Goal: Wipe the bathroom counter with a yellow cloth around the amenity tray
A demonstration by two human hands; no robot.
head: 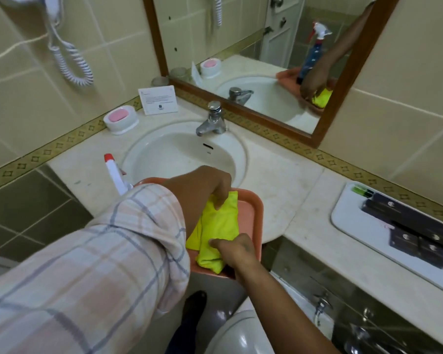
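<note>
The pale marble counter (279,180) runs from the left wall to the far right, with the round white sink (182,152) sunk into it and a wood-framed mirror (253,60) leaning over the back edge. My left arm in its checked sleeve (87,264) crosses most of the lower view and hides the near left part of the counter. In front of the sink sits a salmon-pink tray (253,213), overhanging the counter's front edge, and the yellow cloth (218,226) lies folded in it. My left hand (210,187) pinches the cloth's far end between thumb and fingers; my right hand (238,249) is closed on its near end. The white amenity tray (348,221) lies well apart on the right stretch of counter, loaded with dark boxes (414,231). A white spray bottle (115,172) with a red tip pokes up just beside my sleeve, left of the pink tray. Behind the basin stand the chrome tap (211,118), a folded card (159,99) against the wall, and a white dish with pink soap (119,118). A coiled cord (72,62) hangs on the tiles above.
</note>
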